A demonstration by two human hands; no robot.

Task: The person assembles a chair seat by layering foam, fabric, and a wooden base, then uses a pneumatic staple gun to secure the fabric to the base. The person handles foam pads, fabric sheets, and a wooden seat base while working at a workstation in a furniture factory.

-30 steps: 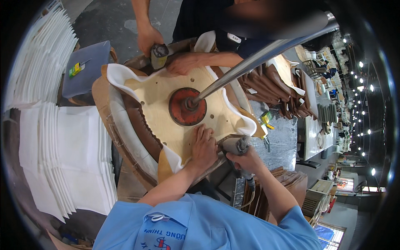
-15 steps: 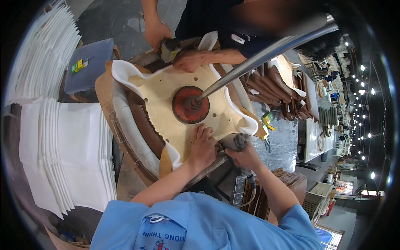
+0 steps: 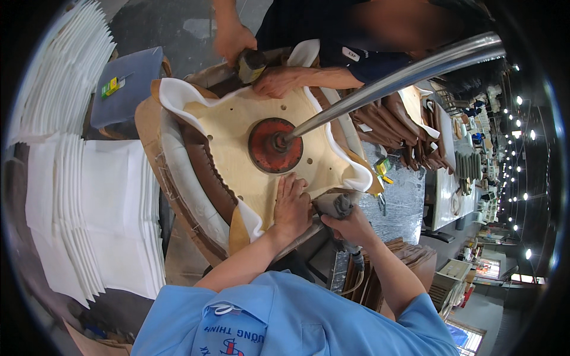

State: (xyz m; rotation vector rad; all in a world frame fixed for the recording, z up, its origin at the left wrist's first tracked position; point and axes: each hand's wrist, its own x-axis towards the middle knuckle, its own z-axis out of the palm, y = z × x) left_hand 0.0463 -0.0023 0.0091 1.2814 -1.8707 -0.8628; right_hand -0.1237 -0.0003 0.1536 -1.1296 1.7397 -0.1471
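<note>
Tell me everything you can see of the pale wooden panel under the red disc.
The pale wooden panel looks like smooth, light-tan plywood with several round holes of differing size. It lies broad face up, bordered in places by wavy white padding. The red disc, joined to a shiny metal rod, covers its middle. The left hand rests flat on its near part; a co-worker's hand is at its far edge. Its underside is hidden.
</note>
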